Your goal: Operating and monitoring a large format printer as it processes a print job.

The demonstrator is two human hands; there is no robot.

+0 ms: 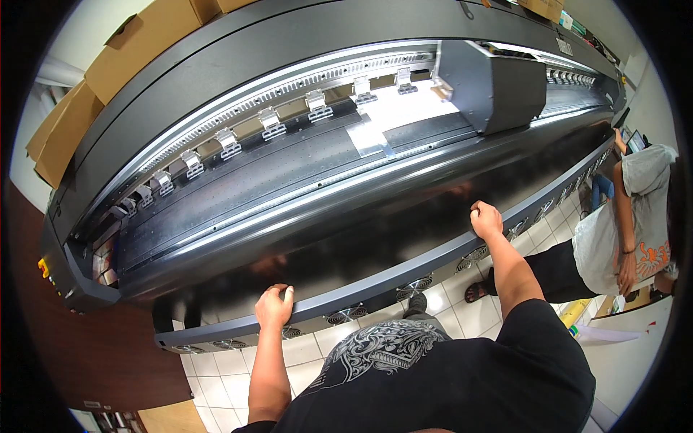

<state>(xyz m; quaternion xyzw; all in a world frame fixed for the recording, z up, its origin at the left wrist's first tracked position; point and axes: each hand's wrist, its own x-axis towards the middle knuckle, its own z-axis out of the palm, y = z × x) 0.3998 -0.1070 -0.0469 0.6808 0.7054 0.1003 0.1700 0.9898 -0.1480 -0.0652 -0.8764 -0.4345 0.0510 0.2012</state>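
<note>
A person, seen from their own head, stands at a very wide, dark grey large-format printer (pixel 310 32) that sweeps across the view from eight o'clock, over twelve, to two o'clock. Both bare hands are on the long, curved, dark grey rail (pixel 375 287) along its front. The left hand (pixel 273 307), at seven o'clock, is clasped over the rail's upper edge, thumb raised and fingertips hidden. The right hand (pixel 486 220), at three o'clock, is curled over the same rail farther along; how firmly either one presses, one cannot tell.

Round black fans (pixel 345 315) line the underside of the rail. Between rail and print bed lies a glossy black sloping panel (pixel 361 242). Beyond it, a row of silver metal roller clamps (pixel 272 123) runs from nine o'clock to just past twelve. A bright white sheet (pixel 415 112) lies on the bed at one o'clock, beside a boxy dark grey carriage (pixel 505 90) between one and two. Brown cardboard boxes (pixel 144 47) sit at ten o'clock, behind the machine.

At three o'clock, near the rim, a co-worker in a pale grey shirt (pixel 642 195) has one hand at the printer's far end, the other arm lowered. White floor tiles (pixel 317 351) show at six to seven o'clock.
</note>
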